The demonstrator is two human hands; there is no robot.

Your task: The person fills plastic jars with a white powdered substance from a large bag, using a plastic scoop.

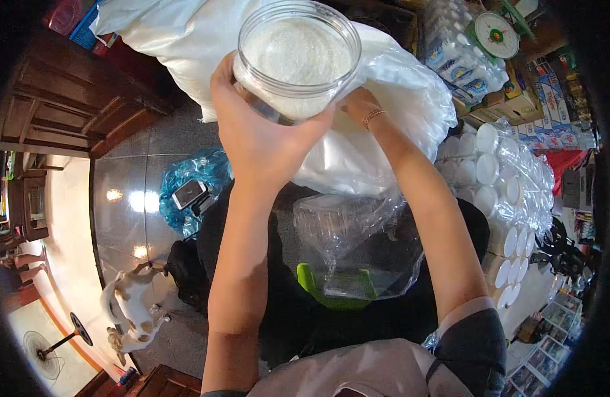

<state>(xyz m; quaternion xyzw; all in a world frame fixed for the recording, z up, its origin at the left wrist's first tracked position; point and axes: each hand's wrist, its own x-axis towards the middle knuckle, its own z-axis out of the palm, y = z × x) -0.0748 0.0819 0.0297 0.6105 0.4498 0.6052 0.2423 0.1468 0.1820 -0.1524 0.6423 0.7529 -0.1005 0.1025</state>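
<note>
My left hand (265, 142) is wrapped round a clear round plastic jar (282, 102) and holds it up level. White granules (298, 53), like sugar, are heaped inside, close to the rim. Behind the jar, my right hand (362, 104) is at the mouth of a large white sack (192, 46), against its clear plastic liner (417, 79). Its fingers are mostly hidden by the jar, so I cannot make out what they hold. Over my lap lies a clear plastic bag (345, 228), with a bright green object (338, 298) below it.
On the left, a phone (189, 194) rests on a blue plastic bag (209, 169). A white-and-brown dog (136, 301) is on the floor. Wrapped stacks of white-lidded containers (487, 169) stand at the right, below a dial scale (497, 34). Wooden cabinetry (63, 99) lines the left.
</note>
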